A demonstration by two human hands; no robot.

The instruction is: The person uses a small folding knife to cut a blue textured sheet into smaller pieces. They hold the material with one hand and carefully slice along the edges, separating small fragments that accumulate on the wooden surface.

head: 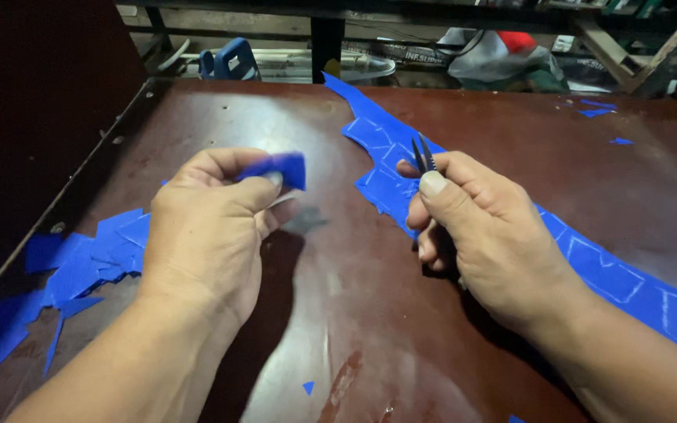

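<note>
My left hand (213, 227) pinches a small blue fabric piece (282, 167) between thumb and fingers, held just above the dark red-brown table (331, 313). My right hand (472, 227) grips small dark snips (423, 153), their blades pointing up and away from me. Under and behind the right hand runs a long blue fabric strip (605, 270) marked with white chalk outlines, lying diagonally from the table's far middle to the right near edge.
A pile of blue cut pieces (72, 270) lies at the left edge of the table. Tiny blue scraps (599, 108) dot the far right corner and the near edge. Beyond the table are a blue plastic object (233, 59), clutter and wooden frames.
</note>
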